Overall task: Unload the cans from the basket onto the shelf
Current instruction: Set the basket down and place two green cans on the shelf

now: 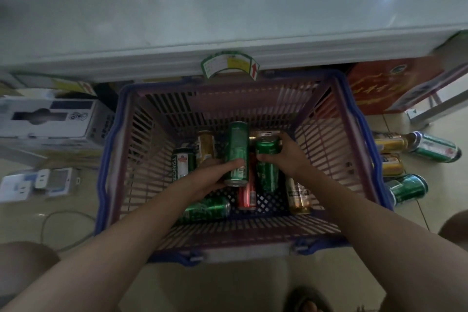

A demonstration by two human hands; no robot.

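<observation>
A pink basket (321, 139) with a blue rim stands on the floor below a white shelf (228, 7). Both my arms reach down into it. My left hand (215, 175) grips a tall green can (236, 149) near its lower end, lifted above the others. My right hand (286, 154) is closed around a second green can (268, 162). On the basket floor lie several more cans: a green and white one (182, 162), a gold one (205, 145), a red one (247, 196), a pale gold one (298, 196) and a green one (206, 209).
Several green and gold cans (435, 148) lie on the floor right of the basket. A red carton (385, 83) sits under the shelf at the right, a white box (48, 119) at the left. A cable (65, 215) and power adapters (38, 181) lie at the lower left.
</observation>
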